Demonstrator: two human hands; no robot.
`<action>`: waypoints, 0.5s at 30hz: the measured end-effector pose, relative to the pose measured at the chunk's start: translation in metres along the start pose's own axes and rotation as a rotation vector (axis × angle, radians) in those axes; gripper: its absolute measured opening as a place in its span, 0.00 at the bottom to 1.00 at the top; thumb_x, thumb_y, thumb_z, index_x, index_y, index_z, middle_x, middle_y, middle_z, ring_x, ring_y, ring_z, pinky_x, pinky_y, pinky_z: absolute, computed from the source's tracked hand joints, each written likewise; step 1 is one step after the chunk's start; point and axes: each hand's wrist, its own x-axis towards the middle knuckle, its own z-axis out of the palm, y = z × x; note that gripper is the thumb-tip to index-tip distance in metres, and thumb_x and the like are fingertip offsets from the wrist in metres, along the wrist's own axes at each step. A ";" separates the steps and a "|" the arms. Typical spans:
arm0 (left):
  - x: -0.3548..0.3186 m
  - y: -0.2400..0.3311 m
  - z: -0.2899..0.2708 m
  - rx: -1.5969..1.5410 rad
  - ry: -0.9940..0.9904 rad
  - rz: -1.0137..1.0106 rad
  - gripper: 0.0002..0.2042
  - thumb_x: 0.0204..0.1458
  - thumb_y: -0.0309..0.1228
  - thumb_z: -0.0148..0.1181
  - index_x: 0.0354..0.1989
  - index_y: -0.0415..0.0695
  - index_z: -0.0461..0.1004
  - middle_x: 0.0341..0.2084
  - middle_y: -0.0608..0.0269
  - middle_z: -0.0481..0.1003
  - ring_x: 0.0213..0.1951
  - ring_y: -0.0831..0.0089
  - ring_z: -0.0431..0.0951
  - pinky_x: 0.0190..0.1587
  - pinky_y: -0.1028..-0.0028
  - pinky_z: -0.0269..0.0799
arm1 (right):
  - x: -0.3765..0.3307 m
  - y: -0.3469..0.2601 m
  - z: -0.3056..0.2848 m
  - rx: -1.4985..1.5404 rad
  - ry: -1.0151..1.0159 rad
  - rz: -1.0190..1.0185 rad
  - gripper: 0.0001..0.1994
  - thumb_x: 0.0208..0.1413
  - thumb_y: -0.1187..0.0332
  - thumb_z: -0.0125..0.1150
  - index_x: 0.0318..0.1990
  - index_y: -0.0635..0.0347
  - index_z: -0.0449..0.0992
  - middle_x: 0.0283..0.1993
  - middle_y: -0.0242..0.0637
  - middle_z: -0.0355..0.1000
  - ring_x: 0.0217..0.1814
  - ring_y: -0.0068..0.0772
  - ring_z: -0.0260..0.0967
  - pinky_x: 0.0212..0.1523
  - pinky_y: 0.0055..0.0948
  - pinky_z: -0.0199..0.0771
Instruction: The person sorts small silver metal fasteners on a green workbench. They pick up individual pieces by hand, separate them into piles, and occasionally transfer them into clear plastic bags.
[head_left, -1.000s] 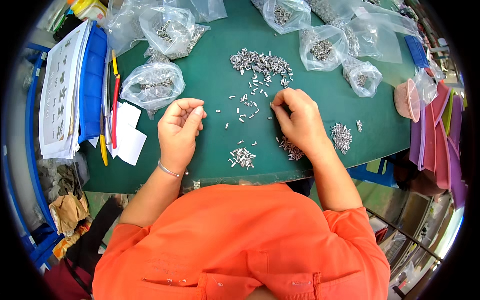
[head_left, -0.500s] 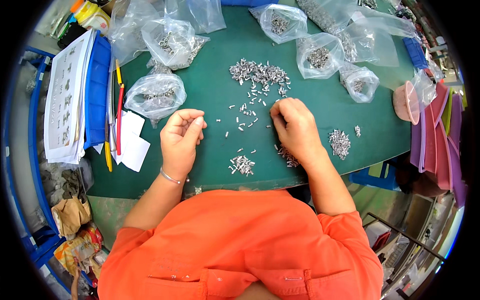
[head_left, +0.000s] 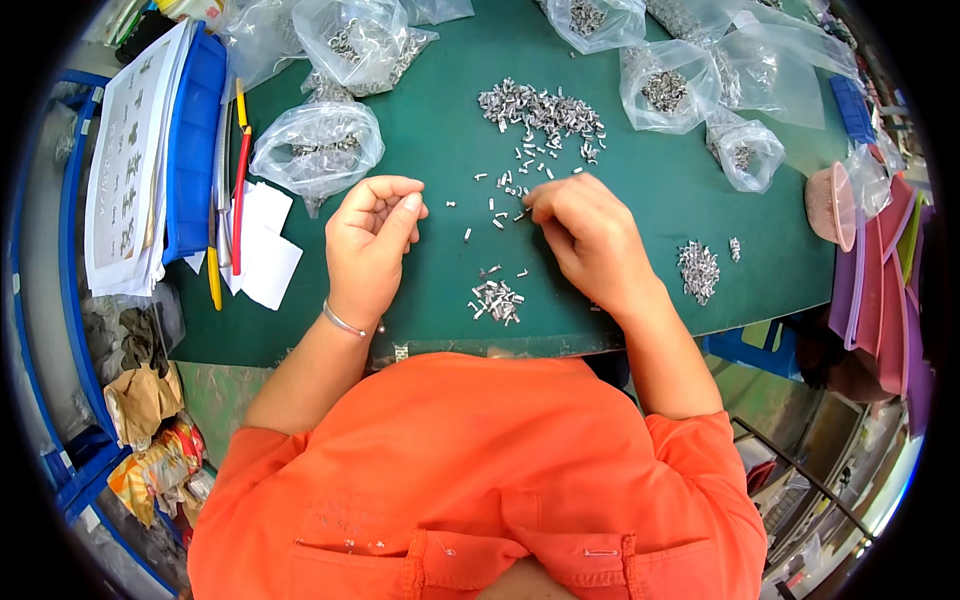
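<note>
My left hand (head_left: 375,240) is closed above the green tabletop, fingers curled with the thumb against them. Whatever lies inside it is hidden. My right hand (head_left: 592,245) reaches the scattered small metal pieces (head_left: 508,190), its fingers bent together at their right side. Its fingertips are too small to show what they pinch. Farther back lies a large heap of small grey metal pieces (head_left: 545,112). Between my forearms sits a smaller pile of metal pieces (head_left: 497,301), and another small pile (head_left: 698,271) lies right of my right wrist.
Clear plastic bags of metal parts (head_left: 318,150) stand at the back left, with more bags (head_left: 668,88) at the back right. On the left are a blue bin (head_left: 195,150), a red pen (head_left: 241,205) and white paper slips (head_left: 268,265). A pink cup (head_left: 832,207) stands at the right edge.
My right hand has moved left and away from me, toward the scattered pieces. The left hand keeps its curled shape. The whole view has shifted slightly.
</note>
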 end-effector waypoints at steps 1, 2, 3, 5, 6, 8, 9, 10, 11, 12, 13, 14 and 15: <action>0.001 0.000 0.000 -0.002 0.001 0.001 0.06 0.59 0.25 0.58 0.42 0.38 0.75 0.30 0.67 0.76 0.26 0.85 0.70 0.27 0.85 0.63 | 0.001 0.001 0.001 -0.035 -0.015 -0.004 0.09 0.42 0.83 0.60 0.30 0.59 0.70 0.30 0.35 0.71 0.34 0.43 0.69 0.36 0.38 0.70; 0.001 0.000 0.000 -0.010 -0.001 -0.003 0.06 0.59 0.25 0.58 0.42 0.38 0.75 0.30 0.67 0.76 0.26 0.86 0.70 0.27 0.85 0.62 | 0.002 0.002 0.001 -0.069 -0.030 -0.008 0.09 0.42 0.82 0.61 0.30 0.59 0.70 0.30 0.35 0.71 0.34 0.43 0.69 0.37 0.38 0.69; 0.001 -0.001 0.000 -0.019 -0.003 -0.008 0.06 0.59 0.25 0.58 0.42 0.38 0.75 0.30 0.67 0.76 0.26 0.86 0.69 0.27 0.85 0.62 | 0.003 0.002 0.001 -0.104 -0.045 -0.012 0.09 0.43 0.82 0.61 0.30 0.59 0.70 0.30 0.35 0.71 0.34 0.43 0.68 0.37 0.38 0.69; -0.001 -0.001 -0.001 -0.020 0.000 -0.011 0.06 0.59 0.25 0.58 0.42 0.38 0.75 0.30 0.67 0.76 0.26 0.85 0.69 0.27 0.85 0.62 | -0.001 0.000 -0.002 -0.072 -0.045 0.020 0.08 0.43 0.82 0.61 0.30 0.58 0.70 0.30 0.34 0.71 0.34 0.43 0.69 0.37 0.37 0.68; 0.000 0.000 0.000 -0.013 0.000 -0.010 0.06 0.59 0.25 0.58 0.42 0.38 0.75 0.29 0.67 0.76 0.26 0.85 0.69 0.27 0.84 0.62 | -0.002 -0.002 -0.003 -0.056 -0.044 0.036 0.08 0.44 0.81 0.61 0.30 0.58 0.70 0.30 0.34 0.71 0.34 0.42 0.69 0.37 0.37 0.68; -0.001 0.000 0.001 -0.003 0.001 0.002 0.06 0.59 0.25 0.58 0.42 0.39 0.75 0.29 0.67 0.75 0.26 0.84 0.69 0.28 0.83 0.62 | -0.005 -0.010 -0.005 0.121 -0.163 0.056 0.08 0.44 0.81 0.61 0.30 0.58 0.71 0.30 0.34 0.71 0.34 0.41 0.69 0.37 0.36 0.67; -0.002 -0.001 0.001 0.000 0.004 0.013 0.06 0.59 0.25 0.58 0.42 0.39 0.75 0.29 0.67 0.75 0.26 0.84 0.69 0.28 0.83 0.62 | -0.005 -0.014 -0.007 0.211 -0.222 0.066 0.08 0.44 0.81 0.61 0.30 0.58 0.71 0.30 0.33 0.71 0.35 0.41 0.69 0.36 0.36 0.67; 0.000 -0.001 0.002 0.003 0.000 0.027 0.06 0.59 0.25 0.58 0.42 0.39 0.75 0.29 0.67 0.75 0.26 0.84 0.69 0.28 0.83 0.62 | -0.003 -0.018 -0.011 0.180 -0.278 0.044 0.10 0.44 0.85 0.60 0.31 0.59 0.70 0.35 0.34 0.75 0.36 0.40 0.70 0.39 0.34 0.68; 0.000 -0.001 0.002 0.012 -0.001 0.022 0.06 0.59 0.25 0.58 0.42 0.39 0.75 0.29 0.67 0.75 0.26 0.84 0.69 0.28 0.83 0.62 | -0.002 -0.017 -0.008 0.110 -0.212 0.017 0.09 0.44 0.84 0.60 0.30 0.59 0.71 0.34 0.34 0.73 0.36 0.40 0.70 0.38 0.34 0.68; -0.001 -0.001 0.002 0.021 -0.003 0.018 0.06 0.59 0.25 0.58 0.42 0.39 0.75 0.29 0.67 0.75 0.26 0.85 0.69 0.28 0.83 0.62 | 0.000 -0.014 -0.003 0.041 -0.146 -0.010 0.08 0.44 0.82 0.60 0.30 0.58 0.71 0.33 0.33 0.72 0.35 0.40 0.70 0.37 0.34 0.67; -0.001 -0.001 0.002 0.030 -0.004 0.015 0.06 0.59 0.25 0.58 0.42 0.39 0.75 0.29 0.67 0.75 0.26 0.85 0.69 0.28 0.83 0.62 | 0.001 -0.011 0.001 -0.029 -0.078 -0.038 0.08 0.43 0.81 0.60 0.29 0.58 0.71 0.31 0.33 0.71 0.35 0.40 0.69 0.37 0.35 0.66; -0.001 -0.001 0.002 0.028 -0.006 0.013 0.06 0.59 0.25 0.58 0.42 0.39 0.75 0.29 0.67 0.75 0.26 0.85 0.69 0.28 0.83 0.62 | 0.001 -0.009 0.003 -0.061 -0.082 -0.033 0.08 0.43 0.81 0.60 0.29 0.58 0.71 0.32 0.33 0.71 0.36 0.39 0.69 0.37 0.34 0.66; -0.001 0.000 0.002 0.026 -0.007 0.010 0.06 0.59 0.25 0.58 0.42 0.39 0.75 0.29 0.67 0.75 0.26 0.85 0.69 0.28 0.83 0.62 | 0.001 -0.008 0.004 -0.093 -0.085 -0.028 0.08 0.43 0.81 0.60 0.29 0.58 0.70 0.32 0.33 0.71 0.36 0.39 0.69 0.37 0.34 0.66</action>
